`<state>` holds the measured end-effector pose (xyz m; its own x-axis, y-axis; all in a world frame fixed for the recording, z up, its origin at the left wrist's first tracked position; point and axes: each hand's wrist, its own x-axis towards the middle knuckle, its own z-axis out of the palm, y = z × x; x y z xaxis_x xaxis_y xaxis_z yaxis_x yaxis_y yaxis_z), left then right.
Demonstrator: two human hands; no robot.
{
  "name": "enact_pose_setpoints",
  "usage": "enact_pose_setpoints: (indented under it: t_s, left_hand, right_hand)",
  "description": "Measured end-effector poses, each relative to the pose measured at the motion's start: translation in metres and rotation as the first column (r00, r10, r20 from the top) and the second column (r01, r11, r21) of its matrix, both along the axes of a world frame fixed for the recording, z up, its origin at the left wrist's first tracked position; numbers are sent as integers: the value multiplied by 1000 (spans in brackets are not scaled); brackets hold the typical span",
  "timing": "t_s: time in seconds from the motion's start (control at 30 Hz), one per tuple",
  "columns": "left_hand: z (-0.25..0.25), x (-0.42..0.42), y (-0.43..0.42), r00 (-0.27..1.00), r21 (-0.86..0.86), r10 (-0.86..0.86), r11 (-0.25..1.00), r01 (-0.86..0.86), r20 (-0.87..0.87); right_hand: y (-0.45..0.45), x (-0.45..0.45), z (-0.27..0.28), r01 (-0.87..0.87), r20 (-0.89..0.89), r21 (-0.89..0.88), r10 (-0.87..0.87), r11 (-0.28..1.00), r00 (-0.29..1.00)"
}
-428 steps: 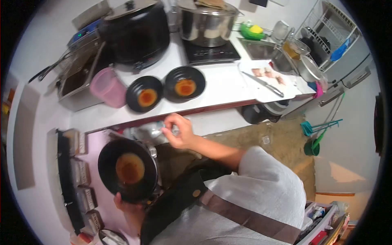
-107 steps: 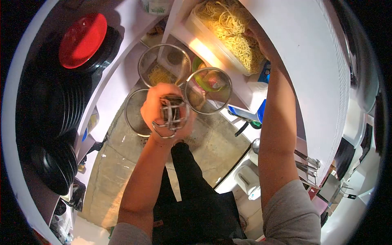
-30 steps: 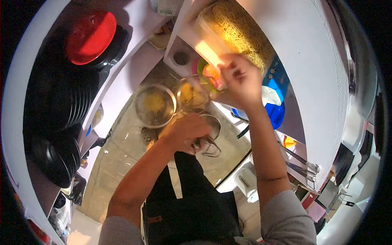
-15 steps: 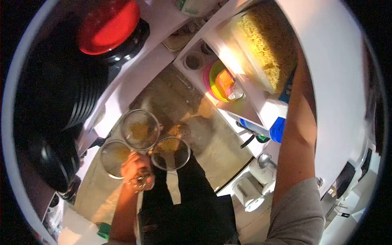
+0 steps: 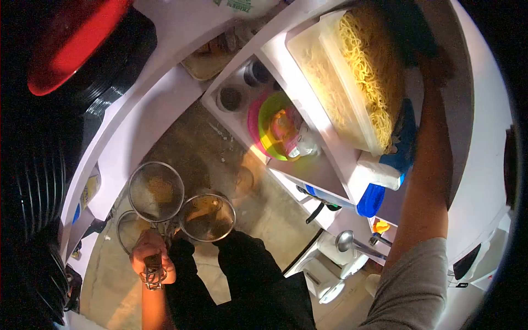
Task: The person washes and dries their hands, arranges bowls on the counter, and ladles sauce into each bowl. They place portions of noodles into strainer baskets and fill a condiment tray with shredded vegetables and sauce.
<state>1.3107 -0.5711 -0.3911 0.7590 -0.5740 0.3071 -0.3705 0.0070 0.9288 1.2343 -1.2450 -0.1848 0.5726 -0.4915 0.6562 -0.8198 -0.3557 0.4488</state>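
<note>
My left hand (image 5: 153, 258) is closed round the handles of three round wire-mesh strainers (image 5: 156, 191), held low over the floor. Their rims fan out above my fist, one partly behind another. On the other side, my right hand (image 5: 437, 67) reaches deep into a shelf compartment, in dark shadow beside a dark teal shape I cannot make out. Its fingers do not show clearly. Just left of that arm stands a clear plastic container (image 5: 344, 91) heaped with yellow noodles (image 5: 366, 82).
Below the noodles, a lower shelf holds pink and green bowls (image 5: 267, 124) with packets inside. A ladle (image 5: 345, 241) and a white appliance (image 5: 319, 278) stand near my right side. At left are a red bowl (image 5: 82, 49) and stacked black dishes (image 5: 41, 187).
My view has shifted, bringing more of the noodle shelf into sight. The strainers appear lower and further left, still in my left hand. My right hand, hidden before, now shows dimly inside the shelf.
</note>
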Motion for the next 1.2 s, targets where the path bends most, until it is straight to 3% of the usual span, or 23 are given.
enact_pose_setpoints:
  t_s: [0.07, 0.1, 0.13, 0.2, 0.3, 0.33, 0.4, 0.47, 0.6, 0.7, 0.77, 0.8, 0.87, 0.9, 1.0, 1.03, 1.07, 1.2]
  left_hand:
    - [1, 3, -9, 1000, -113, 5, 994, -2, 28]
    - [4, 0, -7, 999, -39, -9, 999, 7, -36]
    - [-9, -6, 12, 957, 39, -65, 996, 79, -283]
    - [-35, -18, 49, 702, 194, -17, 956, 220, -712]
    - [-35, -11, 25, 864, 22, -44, 998, 63, -501]
    - [-10, -1, 0, 984, 65, 0, 998, 12, -180]
    - [3, 5, -18, 985, 87, 36, 995, -51, 166]
    - [0, 6, -21, 998, -55, 68, 996, -68, 5]
    - [-3, 10, -3, 999, -52, 36, 998, -35, 5]
    - [11, 11, 14, 999, 145, -29, 989, 24, 36]
    - [29, 11, 14, 988, 81, -29, 996, 42, -154]
    - [39, 12, 11, 988, 96, -29, 994, 44, -153]
    - [62, 20, 0, 999, -27, -24, 999, 24, 30]
    - [77, 23, -1, 996, 41, -23, 999, 20, 81]
    - [92, 20, 2, 997, 52, -2, 999, -2, 77]
    - [95, 20, 4, 997, 56, -72, 996, 70, 19]
    - [104, 23, 8, 989, 178, -131, 977, 116, 75]
    - [128, 20, 2, 993, 33, -113, 993, 113, 14]
  right_hand:
    - [-1, 7, 8, -8, 21, 30, 7, 1000, 1000]
    - [-6, 8, 9, 25, -70, -26, -27, 999, 997]
    - [-11, 9, 11, 40, -112, -53, -46, 998, 993]
    - [-23, 7, 14, 61, -178, -96, -77, 994, 981]
    - [-21, 7, 14, 64, -171, -58, -73, 996, 983]
    - [-20, 8, 15, 61, -165, -45, -68, 997, 984]
    - [-20, 9, 15, 53, -160, -31, -58, 998, 986]
    - [-17, 6, 17, 45, -149, -21, -47, 999, 988]
    - [3, -8, 8, 6, -102, 10, -5, 1000, 995]
    - [25, -22, 0, -20, -54, 62, 23, 998, 998]
    - [42, -30, -5, -32, -10, 105, 34, 994, 999]
    - [50, -35, -7, -37, 10, 126, 36, 991, 999]
    - [72, -47, -15, -42, 55, 176, 33, 983, 998]
    - [83, -52, -20, -48, 74, 200, 34, 979, 997]
    - [131, -69, -30, -51, 143, 293, 9, 955, 990]
    - [150, -73, -34, -46, 167, 329, -10, 943, 986]
    - [170, -77, -37, -44, 197, 366, -31, 929, 980]
    - [249, -77, -51, -30, 268, 568, -150, 822, 952]
